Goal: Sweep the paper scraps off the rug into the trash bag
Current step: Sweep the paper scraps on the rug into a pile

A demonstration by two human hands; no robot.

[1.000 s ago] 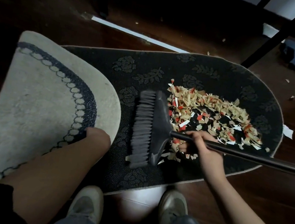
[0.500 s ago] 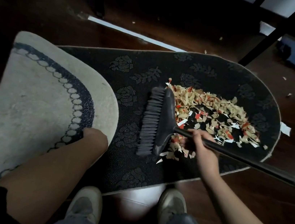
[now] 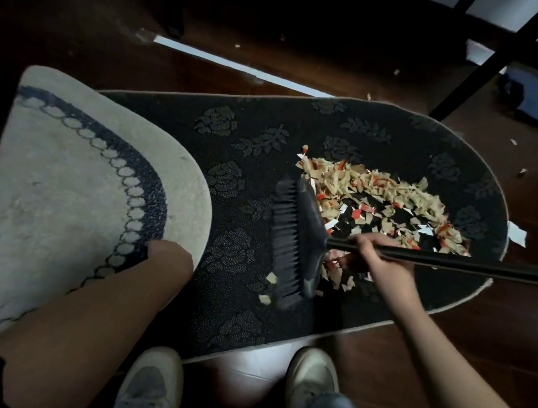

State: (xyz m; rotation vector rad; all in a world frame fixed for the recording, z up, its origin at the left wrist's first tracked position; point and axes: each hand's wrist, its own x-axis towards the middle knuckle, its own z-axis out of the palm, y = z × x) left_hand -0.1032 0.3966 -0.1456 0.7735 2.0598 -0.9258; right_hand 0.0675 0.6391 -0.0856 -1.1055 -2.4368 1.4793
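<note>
1. Your right hand [image 3: 378,264] is wrapped around the black broom handle [image 3: 442,261], just behind the broom head [image 3: 293,242].
2. The paper scraps [image 3: 382,202] lie heaped on the dark underside of the rug [image 3: 244,200], mostly just beyond your right hand, on the far side of the handle, with a few under it.
3. Your left hand [image 3: 169,253] holds the pale folded-over flap [image 3: 74,176], well apart from the heap; its fingers are hidden, so I cannot tell the grip.
4. Two stray scraps [image 3: 268,288] sit beside the bristles.
</note>
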